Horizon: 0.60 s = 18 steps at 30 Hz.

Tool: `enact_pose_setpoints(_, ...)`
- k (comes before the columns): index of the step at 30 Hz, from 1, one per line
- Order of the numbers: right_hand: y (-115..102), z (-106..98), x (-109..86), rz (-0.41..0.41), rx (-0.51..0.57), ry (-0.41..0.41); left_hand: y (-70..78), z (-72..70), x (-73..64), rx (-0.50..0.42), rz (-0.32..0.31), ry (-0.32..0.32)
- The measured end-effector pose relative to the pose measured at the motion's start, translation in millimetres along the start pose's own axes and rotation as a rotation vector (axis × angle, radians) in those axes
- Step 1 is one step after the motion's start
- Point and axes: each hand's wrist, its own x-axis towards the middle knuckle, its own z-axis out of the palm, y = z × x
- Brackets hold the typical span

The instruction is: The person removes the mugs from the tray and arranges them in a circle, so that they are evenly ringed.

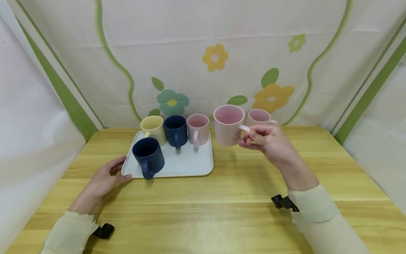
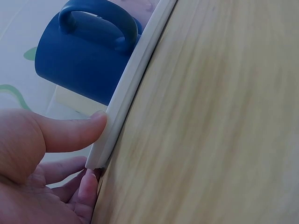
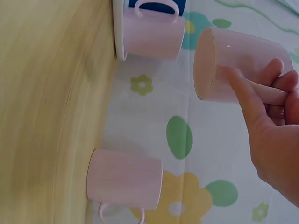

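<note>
My right hand (image 1: 273,145) grips a pink mug (image 1: 226,133) by its handle and holds it upright in the air, right of the white tray (image 1: 190,165). At the tray's front left corner is my left hand (image 1: 103,179); in the left wrist view its thumb (image 2: 79,134) lies on the rim and its fingers curl at the corner below. Standing on the tray are a yellow mug (image 1: 157,134), a dark blue mug (image 1: 177,134) and another pink mug (image 1: 203,137) in a back row. A second dark blue mug (image 1: 156,158) stands in front of the yellow one.
One more pink mug (image 3: 124,179) stands on the wooden table (image 1: 203,215) behind my right hand, partly hidden in the head view. A white curtain (image 1: 190,31) with printed flowers hangs along the table's back edge, and white sheets close both sides.
</note>
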Motion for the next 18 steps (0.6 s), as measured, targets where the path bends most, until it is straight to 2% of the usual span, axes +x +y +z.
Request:
enact_pose_setpoints(10,7,-31,3.3,0.001,0.05,0.0,-4.1,-1.6,-2.8,-0.017,-0.012,0.001)
enact_pose_setpoints(18,16,-61,2.8,0.032,0.089,0.049,-1.2,-0.1,-1.3,-0.022,-0.009,-0.007)
